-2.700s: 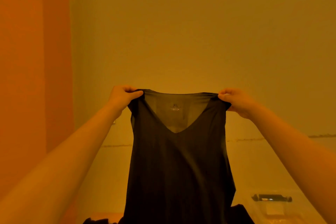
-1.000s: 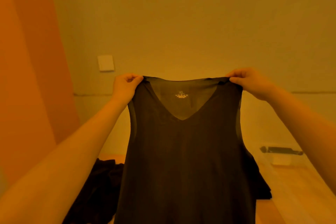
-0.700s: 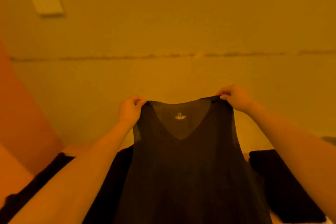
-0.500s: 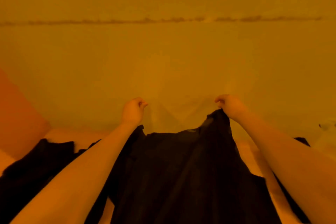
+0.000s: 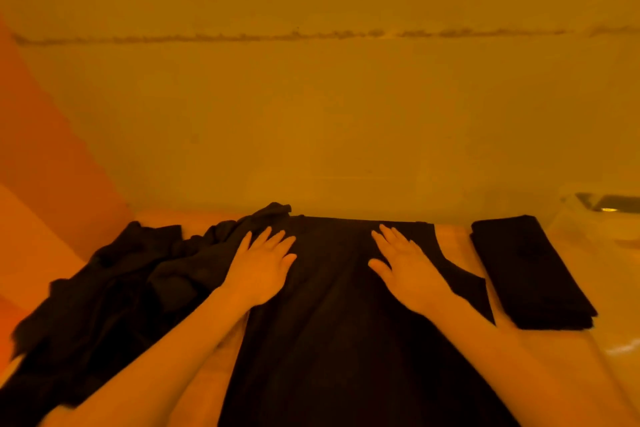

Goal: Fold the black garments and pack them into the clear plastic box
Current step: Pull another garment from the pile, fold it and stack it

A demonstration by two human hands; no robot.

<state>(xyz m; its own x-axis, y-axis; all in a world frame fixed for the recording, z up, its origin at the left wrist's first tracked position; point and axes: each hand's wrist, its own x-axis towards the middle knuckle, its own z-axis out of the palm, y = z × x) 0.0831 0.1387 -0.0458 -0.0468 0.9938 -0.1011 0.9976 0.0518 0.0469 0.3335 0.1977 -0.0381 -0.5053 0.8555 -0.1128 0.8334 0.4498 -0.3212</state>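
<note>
A black sleeveless top (image 5: 332, 329) lies spread flat on the table in front of me, its neck end toward the wall. My left hand (image 5: 261, 265) presses flat on its upper left part, fingers straight. My right hand (image 5: 405, 263) presses flat on its upper right part, fingers spread. A heap of unfolded black garments (image 5: 110, 288) lies to the left, touching the top. A folded black garment (image 5: 526, 270) lies to the right. The clear plastic box (image 5: 602, 229) stands at the far right, partly cut off.
The table (image 5: 460, 250) ends against a plain wall (image 5: 311, 132) straight ahead. An orange surface (image 5: 41, 166) rises at the left. A dark clip (image 5: 609, 203) sits on the box's rim.
I have lowered the top from held up by its shoulders onto the table. Both hands let go of the shoulders and now lie flat on the cloth. My view has tilted down.
</note>
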